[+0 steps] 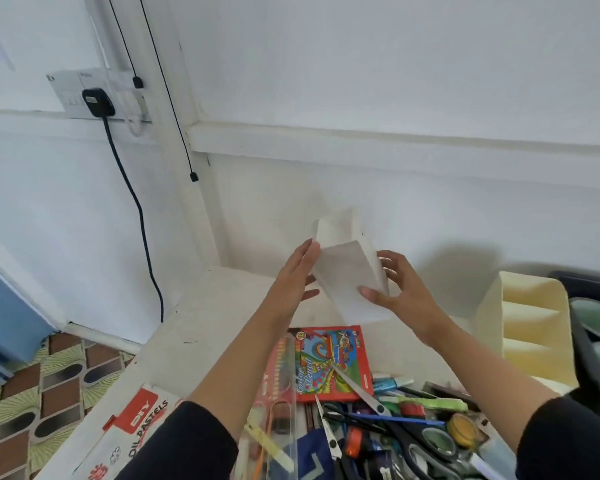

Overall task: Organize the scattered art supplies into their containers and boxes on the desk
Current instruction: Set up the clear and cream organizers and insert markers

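A white rectangular container [347, 271] is held tilted in the air above the back of the white desk [205, 317], its open end facing up and away. My left hand [297, 275] lies flat against its left side with straight fingers. My right hand [400, 289] grips its right side, thumb on the front face and fingers curled behind. Below lie a red colour pencil box [329, 362], a clear pencil case [279, 393], an oil pastels box [136, 424] and a heap of scissors [357, 386], pens and paint pots [461, 433].
A cream tiered organiser [530, 327] stands at the right, with a dark tray holding green cups [593, 317] beyond it. The wall is close behind the desk. A black cable [142, 216] hangs from a socket at the left. Patterned floor [32, 393] shows past the desk's left edge.
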